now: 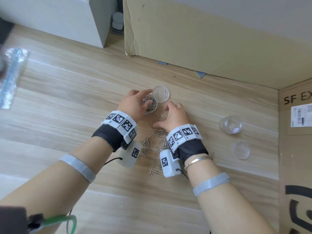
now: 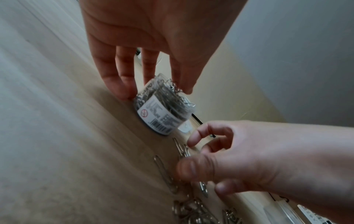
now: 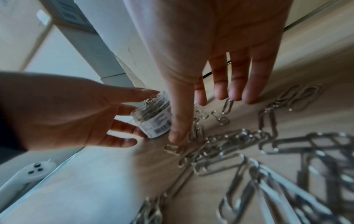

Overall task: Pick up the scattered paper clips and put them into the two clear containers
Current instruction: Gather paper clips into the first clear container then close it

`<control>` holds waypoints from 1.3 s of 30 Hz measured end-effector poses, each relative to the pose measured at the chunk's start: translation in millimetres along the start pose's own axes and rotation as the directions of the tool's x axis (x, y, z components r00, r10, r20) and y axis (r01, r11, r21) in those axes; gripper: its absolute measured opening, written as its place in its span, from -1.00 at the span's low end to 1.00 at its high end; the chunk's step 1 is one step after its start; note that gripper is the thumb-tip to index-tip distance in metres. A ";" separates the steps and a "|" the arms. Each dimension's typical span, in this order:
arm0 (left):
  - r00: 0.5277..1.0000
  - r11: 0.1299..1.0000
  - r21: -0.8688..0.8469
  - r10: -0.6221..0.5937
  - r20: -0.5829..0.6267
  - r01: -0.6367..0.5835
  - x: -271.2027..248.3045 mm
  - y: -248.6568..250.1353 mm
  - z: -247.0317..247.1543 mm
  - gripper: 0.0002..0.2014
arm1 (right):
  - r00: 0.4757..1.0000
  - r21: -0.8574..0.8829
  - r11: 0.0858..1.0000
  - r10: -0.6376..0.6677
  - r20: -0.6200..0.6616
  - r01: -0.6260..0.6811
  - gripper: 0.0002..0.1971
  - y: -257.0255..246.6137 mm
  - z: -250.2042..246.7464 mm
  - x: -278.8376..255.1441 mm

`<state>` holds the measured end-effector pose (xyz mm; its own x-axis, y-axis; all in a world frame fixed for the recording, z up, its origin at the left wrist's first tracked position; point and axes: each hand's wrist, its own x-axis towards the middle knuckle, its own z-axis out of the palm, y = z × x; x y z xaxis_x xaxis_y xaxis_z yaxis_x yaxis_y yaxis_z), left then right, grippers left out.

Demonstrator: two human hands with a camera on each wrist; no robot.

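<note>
A small clear container (image 1: 150, 105), heaped with silver paper clips, stands upright on the wooden table. My left hand (image 1: 148, 98) grips it, thumb on the clips at its mouth and fingers round its side (image 2: 126, 92). Its labelled wall (image 2: 162, 116) shows in the left wrist view. Just to its right, my right hand (image 1: 162, 115) is spread over loose paper clips (image 1: 150, 147), fingertips (image 3: 249, 98) and thumb down on the table, holding nothing that I can see. A second clear container (image 1: 230, 124) stands empty to the far right.
A clear lid (image 1: 161, 93) with one clip on it lies behind the full container. Another lid (image 1: 240, 150) lies near the empty one. Cardboard boxes (image 1: 202, 39) wall the back and right. A plastic bag (image 1: 11, 76) lies at the far left.
</note>
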<state>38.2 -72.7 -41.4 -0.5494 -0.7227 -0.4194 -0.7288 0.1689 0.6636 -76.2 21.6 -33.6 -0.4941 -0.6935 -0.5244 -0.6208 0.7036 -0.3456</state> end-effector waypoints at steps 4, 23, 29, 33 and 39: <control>0.999 0.999 0.013 0.036 0.005 -0.036 0.1 -3.3 1.7 -0.58 | 0.998 -0.016 0.998 -0.066 -0.001 0.066 -0.62 -3.2 7.7 -1.6; 0.997 0.998 0.032 0.056 0.060 -0.058 -5.0 -14.0 2.3 -0.31 | 0.977 0.260 0.959 -0.057 -0.206 0.111 -0.93 -17.2 -21.8 4.5; 0.997 0.998 0.039 0.045 0.066 -0.048 -2.7 -10.9 1.3 -0.22 | 0.979 0.389 0.909 -0.082 -0.187 0.150 -0.94 -35.2 -18.8 8.1; 0.998 0.999 0.009 0.031 0.059 -0.031 -2.2 -11.5 2.0 -0.22 | 0.970 0.379 0.918 -0.029 -0.239 0.121 -0.94 -25.4 -23.2 16.7; 0.998 0.999 -0.032 0.012 0.067 -0.010 1.0 -11.2 -1.3 -0.23 | 0.952 0.194 0.980 0.092 -0.291 -0.036 -0.94 -8.5 -30.4 42.2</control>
<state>46.3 -76.2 -48.5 -0.5840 -0.6743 -0.4520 -0.7100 0.1544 0.6871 -110.2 -18.3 -29.1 -0.7048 -0.6407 -0.3047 -0.4732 0.7445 -0.4709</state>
